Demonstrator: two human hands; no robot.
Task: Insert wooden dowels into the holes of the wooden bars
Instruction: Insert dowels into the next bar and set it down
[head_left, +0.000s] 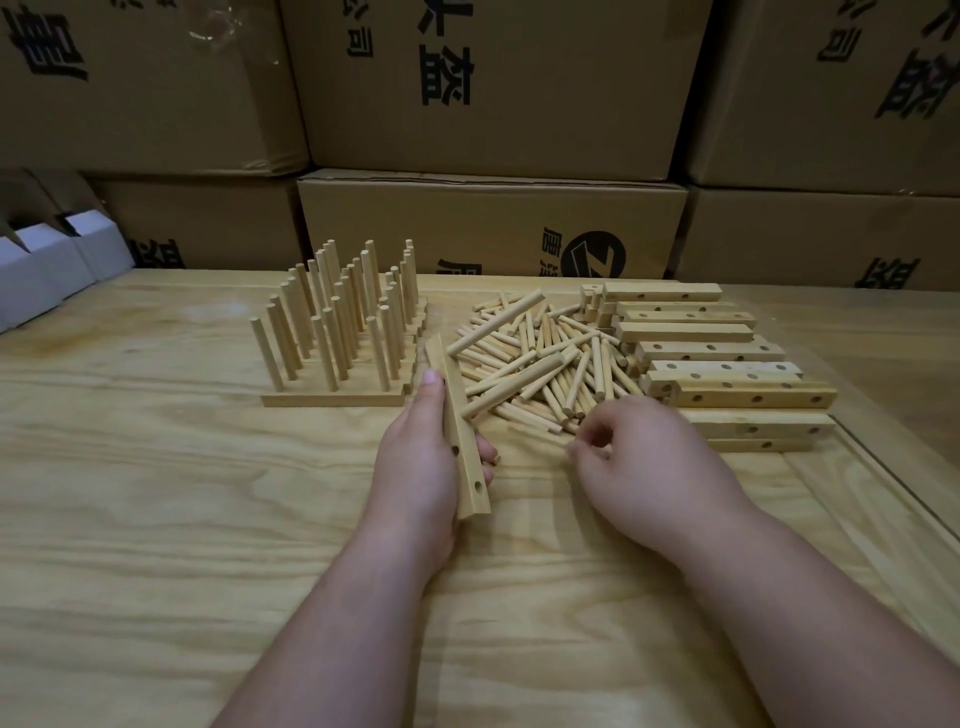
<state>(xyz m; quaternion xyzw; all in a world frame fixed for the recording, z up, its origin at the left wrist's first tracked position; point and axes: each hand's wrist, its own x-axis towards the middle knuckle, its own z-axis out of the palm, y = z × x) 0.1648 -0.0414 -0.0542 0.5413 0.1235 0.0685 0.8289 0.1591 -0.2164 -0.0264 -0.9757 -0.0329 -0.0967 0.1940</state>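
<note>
Left hand (421, 462): we see it curled round one wooden bar (460, 431), thumb on the left face, fingertips showing past the right edge.
Bar axis: long axis runs from lower centre of the frame up and slightly left; two holes show on the face turned right, near the lower end.
Right hand (639, 467): fingers curled at the near edge of the loose dowel pile (540, 364); whether a dowel is pinched we cannot tell, as the fingertips are blurred.
Key relation: the bar's open holes face right, toward the right hand, which is the nearer hand to the pile, just right of the bar.
Judged next: a dowel likely travels leftward, its axis across the bar's.
Finished bars (337, 332): upper left of centre, dowels upright.
Empty bars (711, 358): stacked right of centre on the table (156, 493).
</note>
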